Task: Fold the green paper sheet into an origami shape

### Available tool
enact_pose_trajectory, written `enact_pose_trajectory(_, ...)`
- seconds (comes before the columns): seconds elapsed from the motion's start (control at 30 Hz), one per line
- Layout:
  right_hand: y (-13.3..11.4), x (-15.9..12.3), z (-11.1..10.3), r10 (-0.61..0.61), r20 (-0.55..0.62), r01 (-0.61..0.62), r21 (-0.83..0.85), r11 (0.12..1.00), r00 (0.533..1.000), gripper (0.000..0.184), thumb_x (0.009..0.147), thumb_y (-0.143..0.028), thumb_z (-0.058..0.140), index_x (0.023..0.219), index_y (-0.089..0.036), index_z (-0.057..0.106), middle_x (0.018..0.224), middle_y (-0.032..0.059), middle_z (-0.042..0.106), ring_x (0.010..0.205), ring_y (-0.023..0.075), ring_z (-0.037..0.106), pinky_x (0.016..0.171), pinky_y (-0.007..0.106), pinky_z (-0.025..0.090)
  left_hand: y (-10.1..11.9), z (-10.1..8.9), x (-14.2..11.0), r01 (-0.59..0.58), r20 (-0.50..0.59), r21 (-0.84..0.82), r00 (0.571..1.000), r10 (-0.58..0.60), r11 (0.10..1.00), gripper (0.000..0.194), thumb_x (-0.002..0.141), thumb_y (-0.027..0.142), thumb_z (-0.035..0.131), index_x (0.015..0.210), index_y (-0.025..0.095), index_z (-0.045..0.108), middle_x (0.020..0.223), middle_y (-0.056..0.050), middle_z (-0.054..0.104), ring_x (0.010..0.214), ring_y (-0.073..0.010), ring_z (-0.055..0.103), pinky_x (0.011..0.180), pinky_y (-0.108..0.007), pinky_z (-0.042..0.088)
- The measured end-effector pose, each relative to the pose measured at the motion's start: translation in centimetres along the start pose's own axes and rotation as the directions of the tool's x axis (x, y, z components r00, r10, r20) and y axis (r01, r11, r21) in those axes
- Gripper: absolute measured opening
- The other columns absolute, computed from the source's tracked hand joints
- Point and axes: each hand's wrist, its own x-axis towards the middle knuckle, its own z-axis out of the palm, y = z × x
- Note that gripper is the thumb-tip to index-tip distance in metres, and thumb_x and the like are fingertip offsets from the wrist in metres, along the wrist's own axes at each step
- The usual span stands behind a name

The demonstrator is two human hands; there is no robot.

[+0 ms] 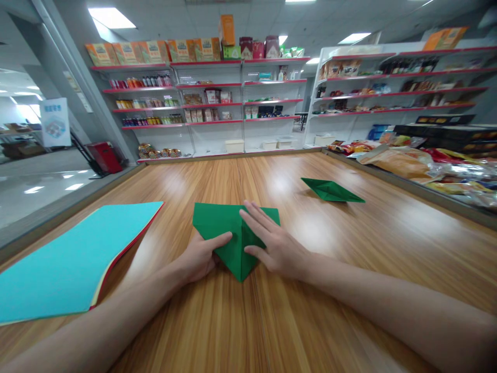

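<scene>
A folded sheet of green paper is between my hands, its lower end coming to a point toward me and a crease running down its middle. My left hand grips its left side, thumb on top and the other fingers hidden underneath. Across the right half lies my right hand, fingers stretched out flat on the paper and thumb apart from them. Farther back on the right rests a second green piece, a folded paper boat shape with pointed ends, touched by neither hand.
A stack of coloured paper, light blue on top with red and yellow edges below, lies at the left of the wooden table. Packaged snacks are heaped beyond the raised right edge. Stocked shelves stand behind.
</scene>
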Motion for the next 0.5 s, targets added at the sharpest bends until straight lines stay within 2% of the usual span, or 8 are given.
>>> enact_pose_trajectory(0.07,0.7,-0.2,0.1,0.151,-0.034,-0.151,-0.018,0.988,0.988,0.087,0.087,-0.039,0.057,0.151,-0.011,0.005,0.155,0.0194,0.013,0.144,0.0293,0.012,0.114,0.052,0.024,-0.1,-0.2,-0.2,0.017,0.068,0.046,0.997,-0.020,0.999,0.053,0.074,0.021,0.076,0.123,0.017,0.057,0.113,-0.011,0.069,0.104,-0.0278,0.064,0.091,-0.041,0.052)
enact_pose_trajectory(0.1,1.0,-0.2,0.2,0.214,-0.029,-0.215,-0.024,0.976,0.976,0.095,0.083,-0.046,0.061,0.151,-0.011,0.003,0.154,0.0207,0.015,0.143,0.0319,0.015,0.112,0.054,0.024,-0.1,-0.3,-0.2,0.013,0.092,0.082,0.996,-0.020,0.997,0.052,0.074,0.023,0.076,0.123,0.016,0.057,0.114,-0.012,0.068,0.105,-0.0289,0.064,0.091,-0.042,0.051)
enact_pose_trajectory(0.2,1.5,-0.2,0.2,0.302,0.023,-0.302,-0.035,0.953,0.953,0.104,0.075,-0.058,0.065,0.150,-0.011,0.012,0.148,0.0222,0.031,0.136,0.0358,0.030,0.108,0.057,0.028,-0.2,-0.4,-0.1,-0.090,0.108,0.287,0.992,0.061,0.954,0.046,0.076,0.030,0.073,0.118,0.016,0.059,0.117,-0.012,0.066,0.108,-0.0303,0.062,0.095,-0.045,0.049)
enact_pose_trajectory(0.3,1.2,0.0,-0.2,0.296,0.065,-0.292,-0.061,0.954,0.953,0.092,0.073,-0.059,0.065,0.145,-0.013,0.031,0.135,0.0193,0.048,0.124,0.0338,0.044,0.104,0.053,0.033,-0.1,-0.4,0.0,-0.234,0.135,0.575,0.972,0.192,0.784,0.035,0.081,0.034,0.068,0.109,0.016,0.063,0.113,-0.011,0.068,0.107,-0.0289,0.062,0.096,-0.044,0.047)
enact_pose_trajectory(0.37,1.0,0.1,-0.5,0.314,0.088,-0.308,-0.080,0.948,0.945,0.086,0.072,-0.060,0.066,0.140,-0.014,0.039,0.128,0.0177,0.053,0.118,0.0334,0.047,0.099,0.051,0.035,0.0,-0.3,0.0,-0.271,0.176,0.692,0.962,0.208,0.669,0.031,0.084,0.037,0.064,0.106,0.016,0.063,0.110,-0.011,0.069,0.103,-0.0281,0.063,0.093,-0.044,0.049)
enact_pose_trajectory(0.43,0.9,0.1,-0.5,0.353,0.100,-0.345,-0.087,0.934,0.930,0.084,0.071,-0.062,0.066,0.138,-0.016,0.042,0.123,0.0162,0.055,0.114,0.0326,0.049,0.095,0.049,0.037,0.2,-0.3,0.2,-0.281,0.155,0.767,0.954,0.259,0.577,0.038,0.085,0.040,0.061,0.113,0.015,0.060,0.114,-0.012,0.066,0.104,-0.0283,0.063,0.091,-0.045,0.050)
enact_pose_trajectory(0.47,1.0,0.1,-0.5,0.371,0.105,-0.363,-0.088,0.928,0.923,0.083,0.071,-0.062,0.065,0.137,-0.017,0.043,0.121,0.0154,0.056,0.112,0.0320,0.049,0.094,0.048,0.038,0.3,-0.4,0.3,-0.279,0.112,0.808,0.938,0.329,0.519,0.044,0.084,0.041,0.061,0.120,0.015,0.056,0.120,-0.014,0.063,0.108,-0.0291,0.061,0.093,-0.047,0.048)
enact_pose_trajectory(0.5,1.1,0.1,-0.5,0.385,0.114,-0.376,-0.094,0.922,0.916,0.080,0.071,-0.062,0.065,0.135,-0.017,0.046,0.119,0.0146,0.057,0.110,0.0314,0.050,0.093,0.046,0.038,0.4,-0.5,0.4,-0.272,0.063,0.853,0.901,0.429,0.445,0.053,0.083,0.042,0.062,0.126,0.014,0.050,0.126,-0.016,0.058,0.115,-0.0305,0.056,0.096,-0.049,0.045)
